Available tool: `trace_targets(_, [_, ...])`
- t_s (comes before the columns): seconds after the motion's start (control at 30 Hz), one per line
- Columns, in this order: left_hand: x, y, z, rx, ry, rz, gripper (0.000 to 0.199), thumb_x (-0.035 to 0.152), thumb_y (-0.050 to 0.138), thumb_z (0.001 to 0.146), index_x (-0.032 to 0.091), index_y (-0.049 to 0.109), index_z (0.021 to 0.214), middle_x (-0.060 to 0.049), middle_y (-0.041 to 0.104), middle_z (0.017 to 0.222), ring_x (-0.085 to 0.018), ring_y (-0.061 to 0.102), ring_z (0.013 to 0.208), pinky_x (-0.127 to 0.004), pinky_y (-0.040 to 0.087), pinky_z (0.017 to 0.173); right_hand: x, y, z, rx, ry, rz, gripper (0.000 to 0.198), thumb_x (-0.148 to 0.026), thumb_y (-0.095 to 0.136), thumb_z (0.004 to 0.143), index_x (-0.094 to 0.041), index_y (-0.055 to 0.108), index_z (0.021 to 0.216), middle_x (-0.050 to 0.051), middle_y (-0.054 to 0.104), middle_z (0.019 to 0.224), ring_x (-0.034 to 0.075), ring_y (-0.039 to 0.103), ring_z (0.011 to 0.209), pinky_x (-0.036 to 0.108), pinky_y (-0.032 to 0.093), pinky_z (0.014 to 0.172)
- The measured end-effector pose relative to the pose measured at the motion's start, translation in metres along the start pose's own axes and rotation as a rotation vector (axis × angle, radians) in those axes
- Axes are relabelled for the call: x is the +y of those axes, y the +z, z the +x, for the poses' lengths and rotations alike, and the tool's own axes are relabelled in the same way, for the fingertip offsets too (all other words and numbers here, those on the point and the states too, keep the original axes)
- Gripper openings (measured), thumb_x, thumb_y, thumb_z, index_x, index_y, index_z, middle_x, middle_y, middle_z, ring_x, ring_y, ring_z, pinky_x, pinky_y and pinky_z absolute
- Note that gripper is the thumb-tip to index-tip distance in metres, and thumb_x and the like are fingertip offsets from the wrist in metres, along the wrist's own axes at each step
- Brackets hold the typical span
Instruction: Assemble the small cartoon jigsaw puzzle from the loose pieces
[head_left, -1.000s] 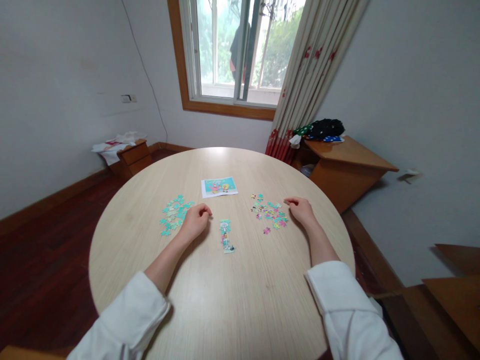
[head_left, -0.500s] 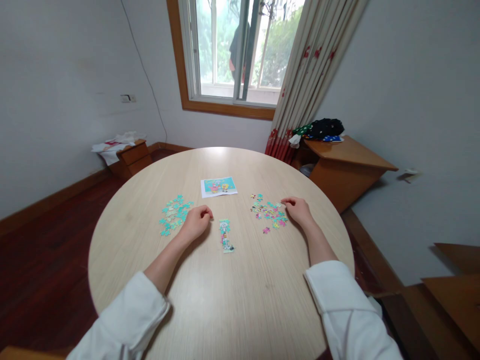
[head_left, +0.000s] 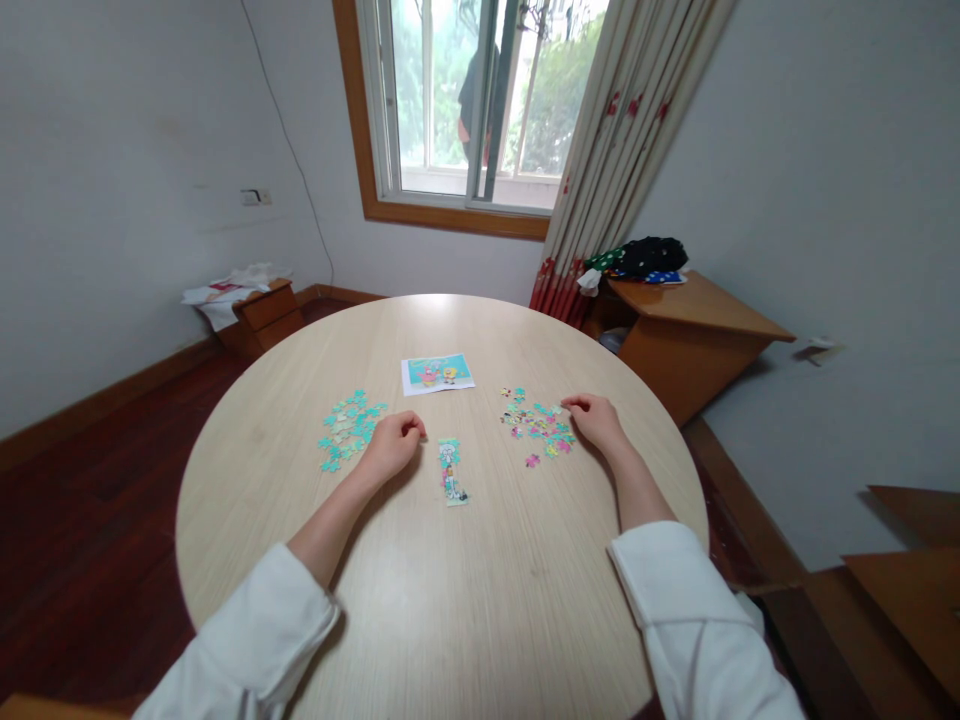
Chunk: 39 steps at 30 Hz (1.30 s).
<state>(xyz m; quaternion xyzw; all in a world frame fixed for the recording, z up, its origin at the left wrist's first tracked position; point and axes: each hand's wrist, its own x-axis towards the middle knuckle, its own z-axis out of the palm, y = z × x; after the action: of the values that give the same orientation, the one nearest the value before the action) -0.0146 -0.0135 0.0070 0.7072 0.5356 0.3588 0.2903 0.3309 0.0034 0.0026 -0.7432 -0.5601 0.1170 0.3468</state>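
Observation:
My left hand (head_left: 396, 443) rests on the table with its fingers curled closed, between a pile of teal and pale green jigsaw pieces (head_left: 346, 425) and a narrow joined strip of jigsaw (head_left: 451, 472). That strip shows a pale cartoon figure. Whatever the left fingers may hold is hidden. At the right edge of a second pile of mixed pink, yellow and teal pieces (head_left: 541, 425) is my right hand (head_left: 592, 415), thumb and fingers drawn together. A pale piece lies right by its fingertips; I cannot tell if they grip it.
A printed reference picture (head_left: 438, 374) lies behind the strip on the round wooden table (head_left: 480, 610). Beyond the table stand a wooden desk (head_left: 705, 305) with cloths on it, a low cabinet (head_left: 270, 315), a curtain (head_left: 630, 120) and a window, with a person partly visible outside.

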Motion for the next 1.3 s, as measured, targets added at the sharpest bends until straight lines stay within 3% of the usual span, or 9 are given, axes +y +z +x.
trace_targets(0.4, [0.001, -0.001, 0.0, -0.014, 0.002, 0.014, 0.018, 0.015, 0.039, 0.066, 0.018, 0.056, 0.061, -0.002, 0.062, 0.062, -0.015, 0.054, 0.061, -0.026, 0.039, 0.061, -0.004, 0.002, -0.003, -0.04, -0.076, 0.055, 0.032, -0.014, 0.048, 0.065, -0.011, 0.071, 0.087, 0.008, 0.069, 0.081, 0.016, 0.059, 0.069, 0.027, 0.045, 0.067])
trace_targets(0.53, [0.001, 0.0, 0.0, -0.006, 0.011, 0.017, 0.018, 0.015, 0.039, 0.066, 0.018, 0.056, 0.06, -0.001, 0.062, 0.063, -0.015, 0.054, 0.062, -0.026, 0.039, 0.062, -0.01, 0.003, -0.006, -0.06, -0.167, 0.063, 0.025, -0.017, 0.051, 0.064, -0.013, 0.071, 0.079, 0.007, 0.067, 0.082, 0.016, 0.057, 0.07, 0.026, 0.044, 0.067])
trace_targets(0.7, [0.001, 0.0, 0.0, -0.008, -0.002, 0.015, 0.017, 0.015, 0.039, 0.065, 0.018, 0.055, 0.06, -0.001, 0.061, 0.062, -0.014, 0.053, 0.061, -0.026, 0.039, 0.062, -0.015, -0.005, -0.014, -0.29, -0.203, 0.166, 0.015, -0.024, 0.059, 0.063, -0.014, 0.066, 0.07, 0.004, 0.062, 0.068, 0.014, 0.053, 0.062, 0.025, 0.041, 0.058])
trace_targets(0.93, [-0.001, 0.0, 0.0, -0.006, 0.007, 0.012, 0.017, 0.015, 0.039, 0.065, 0.018, 0.055, 0.06, -0.002, 0.062, 0.062, -0.015, 0.054, 0.062, -0.026, 0.039, 0.062, -0.018, -0.016, -0.023, -0.577, -0.116, 0.284, 0.026, -0.035, 0.07, 0.059, -0.013, 0.062, 0.069, 0.001, 0.058, 0.057, 0.011, 0.05, 0.053, 0.023, 0.036, 0.049])
trace_targets(1.1, [-0.001, 0.001, 0.0, -0.008, 0.005, 0.006, 0.017, 0.015, 0.039, 0.065, 0.018, 0.056, 0.06, -0.002, 0.062, 0.063, -0.015, 0.055, 0.063, -0.027, 0.04, 0.063, -0.016, -0.013, -0.019, -0.601, -0.173, 0.168, 0.027, -0.036, 0.072, 0.056, -0.013, 0.065, 0.067, 0.0, 0.057, 0.056, 0.011, 0.049, 0.053, 0.023, 0.034, 0.048])
trace_targets(1.3, [0.0, 0.001, 0.0, -0.009, -0.001, 0.01, 0.017, 0.014, 0.039, 0.065, 0.018, 0.055, 0.059, -0.001, 0.062, 0.062, -0.015, 0.055, 0.062, -0.026, 0.04, 0.062, -0.012, -0.01, -0.016, -0.637, -0.2, 0.225, 0.028, -0.036, 0.07, 0.058, -0.012, 0.068, 0.074, 0.002, 0.059, 0.062, 0.011, 0.048, 0.056, 0.024, 0.035, 0.051])
